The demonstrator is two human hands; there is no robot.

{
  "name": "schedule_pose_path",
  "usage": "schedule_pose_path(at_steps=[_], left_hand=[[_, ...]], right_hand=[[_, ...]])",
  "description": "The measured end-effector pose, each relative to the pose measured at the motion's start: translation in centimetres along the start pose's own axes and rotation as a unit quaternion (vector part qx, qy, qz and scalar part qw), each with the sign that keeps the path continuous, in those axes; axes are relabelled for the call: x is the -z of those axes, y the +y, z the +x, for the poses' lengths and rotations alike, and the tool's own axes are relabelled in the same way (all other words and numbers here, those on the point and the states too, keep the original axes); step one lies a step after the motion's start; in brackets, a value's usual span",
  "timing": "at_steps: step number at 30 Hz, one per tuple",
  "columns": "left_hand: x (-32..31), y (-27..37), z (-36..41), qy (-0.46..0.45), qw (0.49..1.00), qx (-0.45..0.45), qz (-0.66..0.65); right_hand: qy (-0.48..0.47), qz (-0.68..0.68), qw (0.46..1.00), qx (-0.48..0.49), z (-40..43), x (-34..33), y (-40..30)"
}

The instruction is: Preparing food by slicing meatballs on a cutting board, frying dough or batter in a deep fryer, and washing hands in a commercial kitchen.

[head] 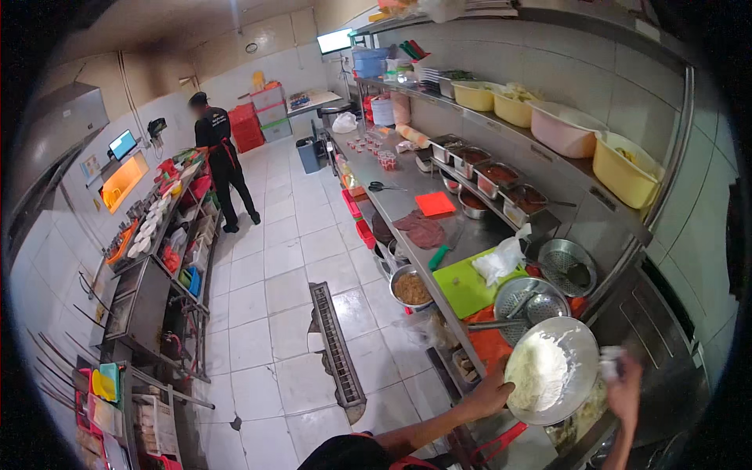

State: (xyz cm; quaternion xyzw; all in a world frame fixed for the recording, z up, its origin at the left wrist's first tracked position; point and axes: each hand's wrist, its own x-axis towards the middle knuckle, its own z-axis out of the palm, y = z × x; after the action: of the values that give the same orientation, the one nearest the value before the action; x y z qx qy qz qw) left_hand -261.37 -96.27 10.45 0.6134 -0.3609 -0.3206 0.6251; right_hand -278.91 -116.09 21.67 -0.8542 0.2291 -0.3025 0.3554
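Observation:
My left hand (pixel 489 395) grips the near left rim of a round metal bowl (pixel 578 385) that holds white powder (pixel 541 370) like flour. The bowl is tilted, its inside facing me. Just right of the bowl, my right hand (pixel 624 385) is blurred, its fingers closed on a small white thing that I cannot name. Behind the bowl, perforated metal strainers (pixel 511 305) rest one in another beside a green cutting board (pixel 458 288), on which a white plastic bag (pixel 499 258) lies.
A steel counter (pixel 364 170) runs away ahead, bearing a green-handled knife (pixel 439 257), a red cloth (pixel 420 229) and sauce containers (pixel 498 176). Tubs (pixel 625 170) stand on the shelf above. A person (pixel 220 158) stands at the far left counter. A floor drain (pixel 338 346) lies left.

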Motion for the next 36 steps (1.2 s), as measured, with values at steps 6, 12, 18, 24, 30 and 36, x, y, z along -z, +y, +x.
schedule_pose_path(at_steps=[6,12,18,24,30,36], left_hand=[[10.5,-1.6,-5.8,0.043,0.997,-0.042,0.046],[18.6,-10.4,-12.4,0.112,0.984,0.071,0.121],[23.2,-12.3,-16.5,0.102,0.981,0.075,0.148],[22.7,-10.2,-15.1,0.064,0.990,0.090,0.089],[17.4,-9.4,-10.3,-0.031,0.990,0.084,0.110],[8.0,-4.7,-6.1,-0.117,0.988,0.101,0.017]], right_hand=[[-0.358,-0.369,0.855,0.061,-4.4,-21.2,-5.2],[-0.425,-0.275,0.861,0.051,-9.1,-35.3,-5.9],[-0.460,-0.233,0.856,0.041,-11.3,-38.7,-8.1],[-0.387,-0.122,0.914,0.000,-11.7,-37.3,-7.5],[-0.316,-0.175,0.929,0.078,-11.3,-30.7,-8.5],[-0.187,-0.150,0.971,-0.019,-11.0,-20.6,-5.3]])
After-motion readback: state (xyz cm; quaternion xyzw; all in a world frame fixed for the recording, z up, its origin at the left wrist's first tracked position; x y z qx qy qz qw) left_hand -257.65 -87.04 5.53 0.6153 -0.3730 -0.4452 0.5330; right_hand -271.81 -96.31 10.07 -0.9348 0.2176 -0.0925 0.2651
